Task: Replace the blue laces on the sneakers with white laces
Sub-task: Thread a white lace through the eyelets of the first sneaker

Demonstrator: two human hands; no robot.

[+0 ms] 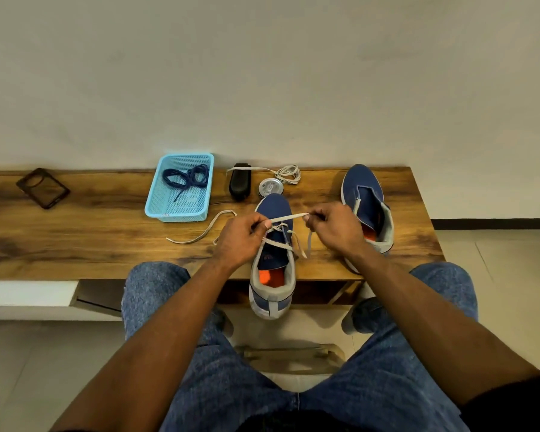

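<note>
Both hands are busy over the near sneaker point(273, 244), which sits on the wooden table point(75, 238) with its heel hanging off the front edge. The left hand point(240, 238) pinches one stretch of the white lace point(286, 218); the right hand point(334, 227) pinches the other end, the lace taut between them (a loose tail trails off to the left of the left hand). Beyond the right hand stands the second sneaker point(367, 207), unlaced. Past the left hand, the blue laces point(186, 177) lie in a light blue basket point(156, 201).
</note>
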